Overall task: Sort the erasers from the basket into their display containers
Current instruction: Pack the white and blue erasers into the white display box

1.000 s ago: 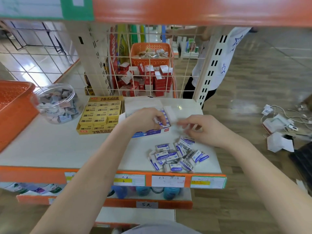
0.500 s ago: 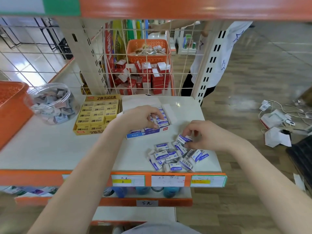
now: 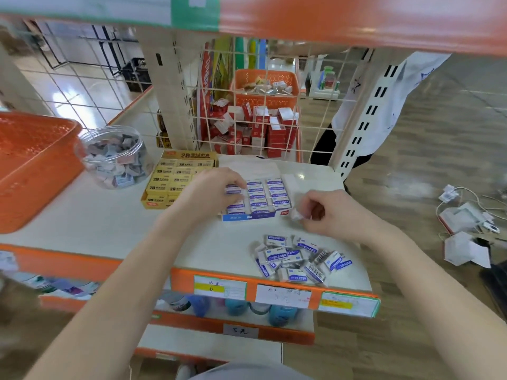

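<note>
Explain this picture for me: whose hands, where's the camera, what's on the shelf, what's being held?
No machine here: a person works with bare hands, and the one picture comes from a wide-angle camera on their head, looking forward and down. So the two forearms are the wearer's own. On the white shelf stand an orange basket, a clear jar of small packets, a yellow box of 2B erasers and a blue display box with rows of blue-and-white erasers. A loose pile of the same erasers lies near the front edge. The right hand pinches one small white eraser, blurred, beside the blue box. The left hand rests on that box's left row, fingers curled; whether it grips one is unclear.
</note>
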